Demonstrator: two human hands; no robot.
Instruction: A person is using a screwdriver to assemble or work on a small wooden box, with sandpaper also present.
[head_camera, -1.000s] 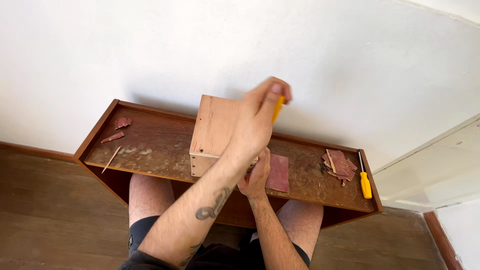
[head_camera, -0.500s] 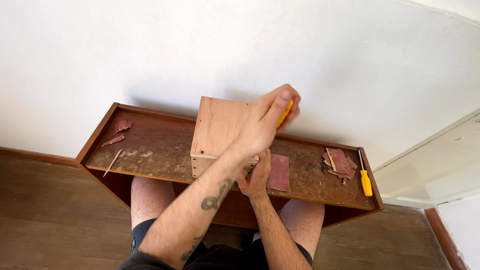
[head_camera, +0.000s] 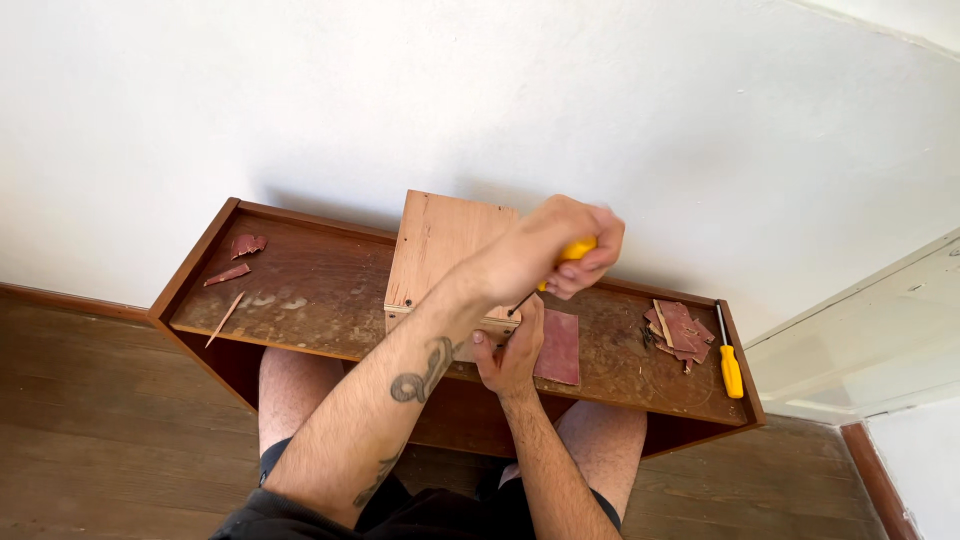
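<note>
My left hand (head_camera: 553, 247) is closed around the yellow handle of a screwdriver (head_camera: 577, 250). Its dark shaft slants down to the front right corner of a small pale wooden box (head_camera: 440, 240). The box stands on a long brown wooden cabinet panel (head_camera: 320, 290) that lies across my knees. My right hand (head_camera: 510, 352) rests against the box's lower front corner, fingers right by the screwdriver tip. My tattooed left forearm crosses over the box front and hides part of it.
A reddish sheet (head_camera: 560, 346) lies beside my right hand. Torn reddish scraps (head_camera: 680, 326) and a second yellow-handled screwdriver (head_camera: 732, 370) lie at the panel's right end. Small chips (head_camera: 245, 243) and a splinter (head_camera: 225, 318) lie at the left end. A white wall stands behind.
My left hand with the screwdriver has come down and slightly right, closer to the box's front corner. My right hand has stayed at the box.
</note>
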